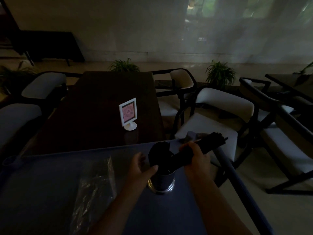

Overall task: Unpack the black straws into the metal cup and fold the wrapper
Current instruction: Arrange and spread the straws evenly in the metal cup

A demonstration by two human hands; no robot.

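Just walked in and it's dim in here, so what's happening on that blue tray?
A person is loading black straws into a metal cup on the blue tray. The right hand grips a bundle of straws, tilted with its lower end at the cup's mouth. The left hand is at the cup's rim, against straws already standing inside. The clear wrapper lies flat on the tray to the left, not yet folded.

Both forearms reach forward. Left hand (141, 165) curled, thumb extended right. Right hand (194, 154) closed in a fist, knuckles up.
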